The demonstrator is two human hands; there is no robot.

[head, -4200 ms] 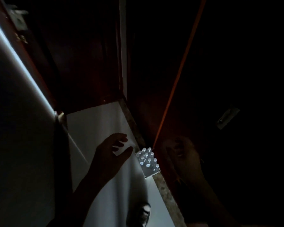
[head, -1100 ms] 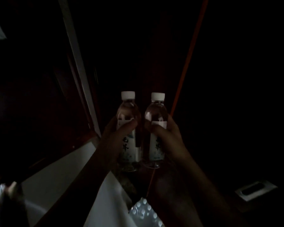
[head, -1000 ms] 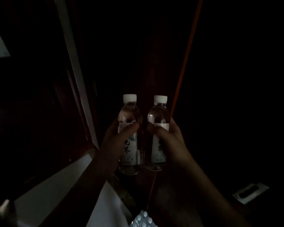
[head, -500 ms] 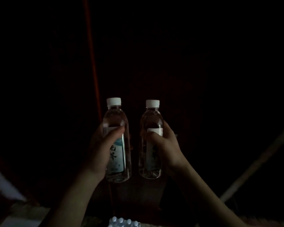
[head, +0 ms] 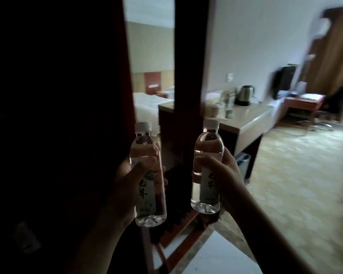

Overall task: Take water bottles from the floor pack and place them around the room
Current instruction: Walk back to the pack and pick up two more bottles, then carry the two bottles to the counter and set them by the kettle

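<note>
Both bottles have swung away from the dark doorway, where the floor pack showed below the wrists half a second ago, and now face a lit bedroom; the pack is out of view. Nearest, the left hand (head: 136, 176) wraps its fingers and thumb round the label of the left bottle (head: 148, 180), holding it upright, cap on. Just to its right, apart from it, the right hand (head: 220, 171) grips the right bottle (head: 207, 171) the same way, slightly higher. Between and behind the two bottles stands a dark wooden post (head: 188, 76). Beyond the right hand runs a pale counter (head: 251, 117) carrying a kettle (head: 245, 94) and some blurred glassware; beyond the left hand, through the gap, lies a bed (head: 151, 107). Farther right sit a desk (head: 303, 101) and a chair (head: 337, 101). Carrying seems the step in hand: it would go best with both bottles kept upright, steered past the post, and set down on a bare part of the counter away from the glassware.
</note>
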